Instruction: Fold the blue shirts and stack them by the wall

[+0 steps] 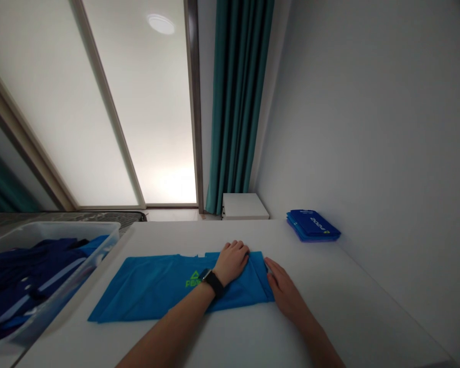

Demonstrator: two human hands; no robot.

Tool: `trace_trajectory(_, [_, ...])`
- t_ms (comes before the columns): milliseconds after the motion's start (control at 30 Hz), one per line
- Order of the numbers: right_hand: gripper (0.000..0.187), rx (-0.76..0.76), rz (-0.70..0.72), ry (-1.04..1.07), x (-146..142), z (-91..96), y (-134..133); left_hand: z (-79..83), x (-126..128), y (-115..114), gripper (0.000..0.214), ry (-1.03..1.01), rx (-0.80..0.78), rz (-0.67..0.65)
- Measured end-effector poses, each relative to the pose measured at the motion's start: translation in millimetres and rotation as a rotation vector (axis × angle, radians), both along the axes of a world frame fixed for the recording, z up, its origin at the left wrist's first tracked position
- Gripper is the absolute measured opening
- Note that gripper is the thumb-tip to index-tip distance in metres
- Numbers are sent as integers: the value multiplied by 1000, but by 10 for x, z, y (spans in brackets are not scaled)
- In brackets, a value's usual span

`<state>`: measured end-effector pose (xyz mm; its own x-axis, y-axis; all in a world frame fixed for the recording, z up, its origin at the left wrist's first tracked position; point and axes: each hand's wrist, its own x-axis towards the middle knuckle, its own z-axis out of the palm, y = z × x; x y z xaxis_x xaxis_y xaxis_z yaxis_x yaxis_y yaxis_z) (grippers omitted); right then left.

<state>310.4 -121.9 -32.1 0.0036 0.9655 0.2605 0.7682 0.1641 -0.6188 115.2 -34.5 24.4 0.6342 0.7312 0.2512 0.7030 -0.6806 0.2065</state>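
Note:
A bright blue shirt (149,286) with a green logo lies flat on the white table, folded into a long strip. My left hand (233,261), with a dark watch (211,281) on its wrist, rests palm down on the shirt right of the logo, its fingers stretched out. At the shirt's right end is my right hand (285,291), its thumb and fingers along the folded edge; the fingers look extended, and I see no cloth gripped between them.
A translucent plastic bin (117,232) holding dark blue clothes (42,276) stands at the left. Folded blue garments (314,225) are stacked on the white table (352,306) against the right wall. Behind the table are a white cabinet (243,204) and a teal curtain (239,102).

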Motion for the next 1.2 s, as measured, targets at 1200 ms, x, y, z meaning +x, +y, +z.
trace_trajectory(1200, [63, -78, 280, -513, -1014, 324, 224, -142, -1575, -650, 58, 131, 49, 205])
